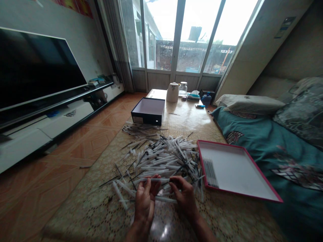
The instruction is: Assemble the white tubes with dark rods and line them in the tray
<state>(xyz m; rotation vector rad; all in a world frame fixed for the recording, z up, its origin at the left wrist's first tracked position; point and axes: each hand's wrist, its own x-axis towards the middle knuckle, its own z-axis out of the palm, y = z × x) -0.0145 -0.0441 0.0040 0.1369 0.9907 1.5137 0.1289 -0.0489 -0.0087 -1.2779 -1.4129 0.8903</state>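
A whitish translucent pen barrel [161,180] lies level between my two hands. My left hand [145,198] has its fingers closed round the barrel's left part. At the right end, my right hand [183,195] pinches with thumb and forefinger, and a small dark bit shows there, too small to name. Just beyond my hands is a heap of similar pen barrels [161,158], mixed with thin dark refills [131,179]. Several loose barrels [119,195] lie left of my left hand. Another barrel [165,199] rests on the table below the held one.
A red-rimmed shallow tray [247,174] with a row of finished-looking pens [210,173] stands at right. Behind the heap is a dark open box [146,120]. A beige kettle [172,93], a glass jar [183,89] and tissues [193,95] stand at the table's far end.
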